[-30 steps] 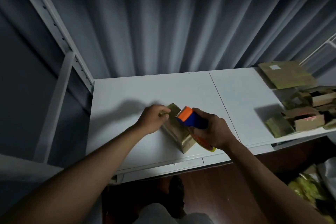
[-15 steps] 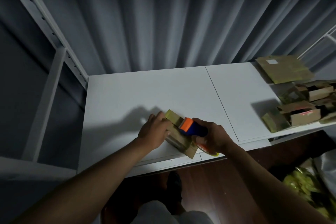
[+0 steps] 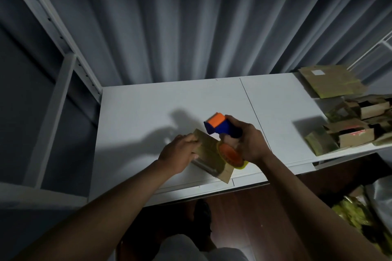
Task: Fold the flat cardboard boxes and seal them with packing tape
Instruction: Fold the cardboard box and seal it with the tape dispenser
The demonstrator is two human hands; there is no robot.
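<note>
A small brown cardboard box [image 3: 209, 155] lies folded near the front edge of the white table [image 3: 148, 112]. My left hand [image 3: 180, 152] grips its left side, fingers curled over the top edge. My right hand [image 3: 247, 142] holds a blue and orange tape dispenser [image 3: 218, 126] just above the box's right end. The orange-cored tape roll [image 3: 230, 154] hangs below that hand, close to the box top. A shiny strip of tape shows on the box's near side.
A flat cardboard sheet [image 3: 331, 82] lies at the table's far right. Below it sits a heap of small folded boxes [image 3: 352, 131]. A white shelf post [image 3: 53, 27] rises at the left. Grey curtain hangs behind. Dark floor and a bag with yellow-green contents [image 3: 356, 216] are at lower right.
The dispenser has lifted off the box top and tipped up, so its roll now shows. My left hand has slid to the box's left side and keeps hold of it.
</note>
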